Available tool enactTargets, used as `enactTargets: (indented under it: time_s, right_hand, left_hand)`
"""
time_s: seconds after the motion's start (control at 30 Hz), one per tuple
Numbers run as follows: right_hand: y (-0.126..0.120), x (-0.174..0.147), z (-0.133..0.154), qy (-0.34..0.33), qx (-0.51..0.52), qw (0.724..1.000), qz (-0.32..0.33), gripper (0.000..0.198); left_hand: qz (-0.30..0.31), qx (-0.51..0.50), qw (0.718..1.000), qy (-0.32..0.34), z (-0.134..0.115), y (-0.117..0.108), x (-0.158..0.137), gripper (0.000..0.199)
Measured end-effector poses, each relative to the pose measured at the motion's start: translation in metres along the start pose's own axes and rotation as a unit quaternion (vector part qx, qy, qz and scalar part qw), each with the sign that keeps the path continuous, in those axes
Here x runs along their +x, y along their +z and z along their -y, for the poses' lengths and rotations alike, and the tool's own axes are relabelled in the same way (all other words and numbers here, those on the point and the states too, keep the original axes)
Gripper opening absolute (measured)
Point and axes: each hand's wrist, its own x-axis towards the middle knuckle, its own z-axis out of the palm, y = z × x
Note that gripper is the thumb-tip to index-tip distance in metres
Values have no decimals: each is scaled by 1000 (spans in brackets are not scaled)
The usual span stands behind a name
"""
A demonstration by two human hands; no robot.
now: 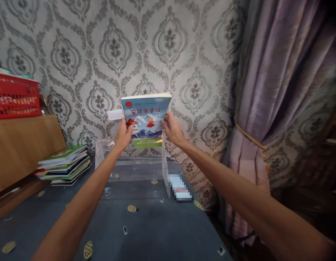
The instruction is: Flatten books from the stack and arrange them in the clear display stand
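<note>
A blue book [146, 114] with red Chinese characters and a picture of waves on its cover is held upright in front of the wall. My left hand [123, 133] grips its lower left edge, and my right hand [171, 128] grips its right edge. Below the book stands a clear plastic rack [165, 166] on the dark blue tablecloth [146, 232]. A green strip with small print [147, 143] shows just under the cover. White paper or card [115, 115] sticks out beside the book's left edge.
At the left lies a stack of books [66, 165] beside a wooden cabinet [26, 145] bearing a red basket [15, 96]. A pixelated flat item [180, 187] lies right of the rack. A tied purple curtain [265, 90] hangs at the right, against patterned wallpaper [116, 47].
</note>
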Motion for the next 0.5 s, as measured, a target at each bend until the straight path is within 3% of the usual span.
enactTargets:
  time_s: [0.5]
  right_hand:
    - [-5,16,-19,29,-68,997,35,22]
  left_hand:
    - [20,19,999,-22,1,7,16,17]
